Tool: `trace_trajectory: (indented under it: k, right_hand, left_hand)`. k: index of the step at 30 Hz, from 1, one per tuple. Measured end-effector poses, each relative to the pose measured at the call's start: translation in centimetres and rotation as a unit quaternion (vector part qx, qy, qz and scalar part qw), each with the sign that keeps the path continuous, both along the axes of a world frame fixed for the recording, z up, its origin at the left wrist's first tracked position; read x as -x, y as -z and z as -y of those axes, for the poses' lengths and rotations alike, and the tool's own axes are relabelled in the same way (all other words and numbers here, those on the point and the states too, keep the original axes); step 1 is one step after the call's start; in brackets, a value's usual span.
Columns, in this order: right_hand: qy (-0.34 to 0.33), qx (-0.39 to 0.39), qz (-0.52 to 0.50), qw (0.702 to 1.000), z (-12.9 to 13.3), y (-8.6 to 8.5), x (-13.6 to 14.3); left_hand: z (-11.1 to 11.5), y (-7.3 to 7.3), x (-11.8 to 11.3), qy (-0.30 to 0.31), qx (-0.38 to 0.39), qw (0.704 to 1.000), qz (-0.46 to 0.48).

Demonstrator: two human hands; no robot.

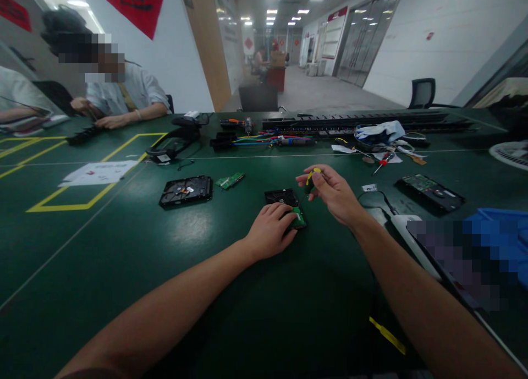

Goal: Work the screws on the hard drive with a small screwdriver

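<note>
My left hand (pixel 271 231) rests over a black hard drive (pixel 280 196) with a green circuit board (pixel 298 218) at its near end. Its fingers are bent onto the drive and hide part of it. Just right of the drive, my right hand (pixel 330 192) is raised, thumb and fingers closed on a small yellow-and-black tool (pixel 315 172). The fingers cover much of the tool. Left of my hands lie another black hard drive (pixel 186 191) and a loose green circuit board (pixel 230 181).
A third drive (pixel 431 193) lies at the right, near a white device (pixel 412 241) and blue fabric (pixel 501 236). Across the back are cables (pixel 264 140), a red screwdriver (pixel 383 161) and black rails (pixel 350 123). A person (pixel 124 93) works at the far left.
</note>
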State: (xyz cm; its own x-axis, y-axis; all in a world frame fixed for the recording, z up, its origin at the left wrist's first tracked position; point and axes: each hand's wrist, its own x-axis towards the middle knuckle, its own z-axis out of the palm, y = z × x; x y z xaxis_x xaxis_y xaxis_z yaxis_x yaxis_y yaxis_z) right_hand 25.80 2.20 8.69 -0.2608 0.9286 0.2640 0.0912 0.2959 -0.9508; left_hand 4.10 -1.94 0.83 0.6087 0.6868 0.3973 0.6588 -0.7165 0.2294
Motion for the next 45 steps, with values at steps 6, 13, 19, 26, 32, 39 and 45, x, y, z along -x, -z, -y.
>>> trace_trajectory:
  k: [6,13,19,26,32,39,45]
  right_hand:
    - [-0.026,0.045,-0.073,0.996,0.8,0.6,-0.2]
    - [-0.017,0.071,-0.118,0.99,1.0,1.1,-1.2]
    - [0.02,0.048,-0.077,0.996,1.3,1.7,-1.6]
    - [0.032,0.039,-0.111,0.993,1.6,2.2,-1.0]
    - [0.026,0.047,-0.12,0.991,1.9,2.2,-1.0]
    - [0.005,0.066,-0.151,0.986,2.0,2.5,-1.8]
    - [-0.004,0.06,-0.182,0.982,1.7,2.8,-1.8]
  left_hand:
    - [-0.1,0.1,0.1,0.003,0.001,1.0,0.002]
    - [-0.1,0.2,0.1,0.002,-0.002,1.0,0.002]
    - [0.0,-0.1,0.0,0.001,-0.002,1.0,-0.003]
    - [0.0,-0.1,0.0,-0.001,0.002,1.0,-0.01]
    - [0.0,-0.2,0.0,-0.002,0.002,1.0,-0.011]
    - [0.0,0.0,0.0,-0.004,-0.002,1.0,-0.006]
    - [0.0,0.1,0.1,-0.006,-0.001,1.0,-0.01]
